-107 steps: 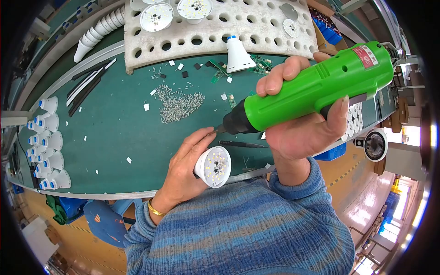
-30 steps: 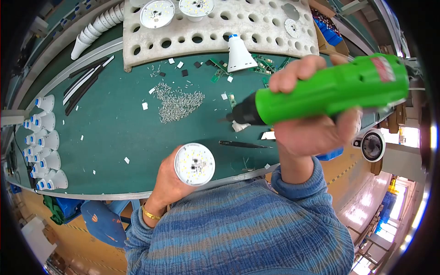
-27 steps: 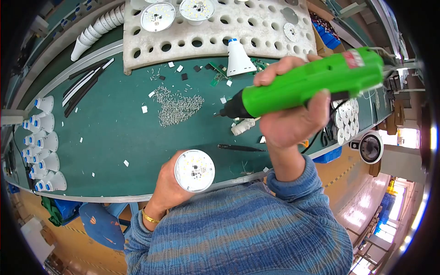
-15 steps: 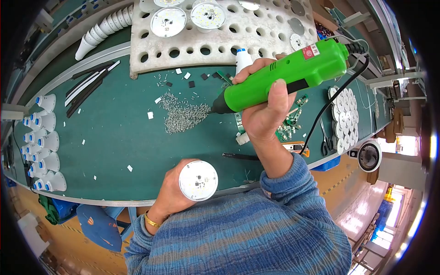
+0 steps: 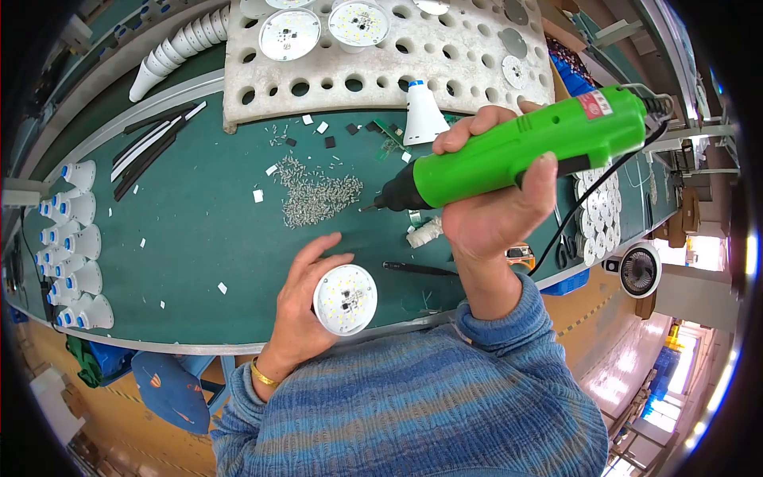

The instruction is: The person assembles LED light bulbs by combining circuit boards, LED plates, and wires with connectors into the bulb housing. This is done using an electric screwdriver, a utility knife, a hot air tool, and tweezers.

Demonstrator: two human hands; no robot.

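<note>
Along the left edge of the green work mat (image 5: 199, 238), a row of white bulb housings (image 5: 71, 238) with blue caps is seen. Above them, a nested stack of white cones (image 5: 171, 52) is laid on its side, and several black strips (image 5: 151, 155) are spread just beside the mat's upper border. A white foam tray (image 5: 477, 40) pierced with round holes is set across the top, and 2 finished lamps (image 5: 290, 33) are seated in it, face up. Below the tray, a pile of small screws (image 5: 318, 195) is heaped on the mat.

The LED bulb (image 5: 345, 288) is held near the mat's front edge, its round board of LEDs turned up toward the camera. It is cradled by the left hand (image 5: 306, 306), whose fingers are curled loosely around the housing from the left, with the forefinger lifted above the rim. A gold bracelet (image 5: 266, 372) is worn on that wrist.

Right of the bulb, a thin black tool (image 5: 417, 269) is laid flat on the mat. A single white cone housing (image 5: 421, 115) is stood upright at the tray's edge.

The green electric screwdriver (image 5: 528, 151) is gripped by the right hand (image 5: 497, 215), fingers wrapped firmly round its body. It is held in the air, and its bit is pointed left, just beside the screw pile and well apart from the bulb. A black cable (image 5: 588, 207) is trailed from its rear. Farther right, stacked LED discs (image 5: 600, 215) and a small fan (image 5: 640, 270) are seen.
</note>
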